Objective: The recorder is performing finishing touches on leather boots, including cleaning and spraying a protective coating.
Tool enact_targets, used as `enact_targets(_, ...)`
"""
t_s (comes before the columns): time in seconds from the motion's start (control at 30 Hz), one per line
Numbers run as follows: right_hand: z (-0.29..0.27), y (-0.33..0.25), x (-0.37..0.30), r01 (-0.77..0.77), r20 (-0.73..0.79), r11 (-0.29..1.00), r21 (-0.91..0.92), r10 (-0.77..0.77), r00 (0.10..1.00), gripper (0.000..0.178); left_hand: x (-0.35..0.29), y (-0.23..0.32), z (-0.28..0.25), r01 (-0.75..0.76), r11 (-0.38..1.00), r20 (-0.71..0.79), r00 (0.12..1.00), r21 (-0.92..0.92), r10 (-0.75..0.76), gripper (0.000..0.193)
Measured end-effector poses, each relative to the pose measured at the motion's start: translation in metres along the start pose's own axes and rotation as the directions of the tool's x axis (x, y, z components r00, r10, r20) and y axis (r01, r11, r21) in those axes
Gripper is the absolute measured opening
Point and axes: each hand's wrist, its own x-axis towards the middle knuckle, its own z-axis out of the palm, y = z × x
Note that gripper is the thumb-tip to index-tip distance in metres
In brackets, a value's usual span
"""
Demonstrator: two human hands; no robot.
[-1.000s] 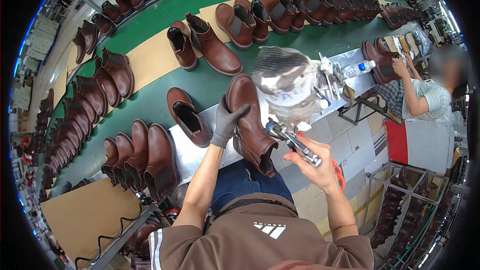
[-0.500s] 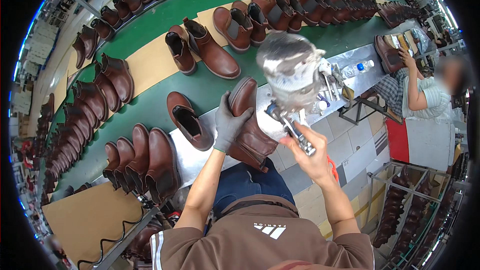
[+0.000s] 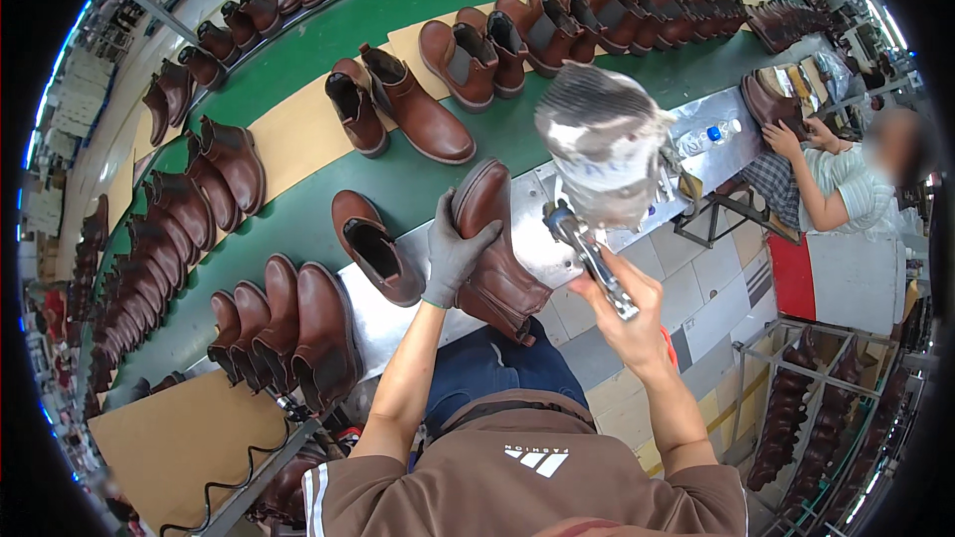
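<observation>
My left hand (image 3: 456, 254), in a grey glove, grips a brown leather ankle boot (image 3: 505, 280) over the near edge of the bench. The boot's toe points away from me and its shaft lies toward my lap. In my bare right hand (image 3: 635, 316) is a metal spray gun (image 3: 595, 264), its handle inside my curled fingers. On top of the gun sits a large paint-smeared cup (image 3: 602, 144) in a whitish wrapping. Gun and boot are apart, the gun to the right. Just left of my gloved hand stands another brown boot (image 3: 376, 249).
A green conveyor (image 3: 438, 184) carries long rows of brown boots on cardboard. Several boots (image 3: 288, 328) stand at left on the metal bench (image 3: 373, 323). A plastic bottle (image 3: 708, 137) lies at right. Beyond, a co-worker (image 3: 841, 179) handles a boot. A boot rack (image 3: 796, 418) stands lower right.
My right hand has shifted the spray gun and its cup slightly right, away from the boot. My left hand keeps its hold. The co-worker's hands have moved at their boot.
</observation>
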Motion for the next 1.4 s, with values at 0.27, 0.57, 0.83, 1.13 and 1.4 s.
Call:
enact_targets(0.27,0.002,-0.002,-0.006,-0.098,0.109,0.993,0.073,0.09,0.99,0.042,0.008,-0.009,-0.001,0.175,0.906,0.14,0.982,-0.385,-0.13,0.071)
enact_targets(0.57,0.001,-0.007,-0.007,-0.088,0.223,0.993,0.073,0.07,0.972,0.042,0.006,-0.016,0.006,0.237,0.723,0.156,0.972,-0.649,-0.178,0.071)
enact_targets(0.83,-0.018,-0.012,-0.006,-0.151,0.121,0.986,0.064,0.143,0.982,0.039,0.004,-0.007,0.001,0.081,0.898,0.051,0.997,-0.432,-0.066,0.07)
enact_targets(1.13,-0.007,-0.014,0.015,-0.008,0.004,1.0,-0.008,0.008,1.0,0.041,0.007,0.026,0.008,-0.065,0.994,-0.061,0.996,-0.092,0.059,0.069)
enact_targets(1.4,-0.011,-0.012,0.009,-0.098,0.206,0.987,0.125,0.07,0.976,0.036,0.015,0.009,-0.007,-0.009,0.977,0.037,0.999,-0.214,0.017,0.073)
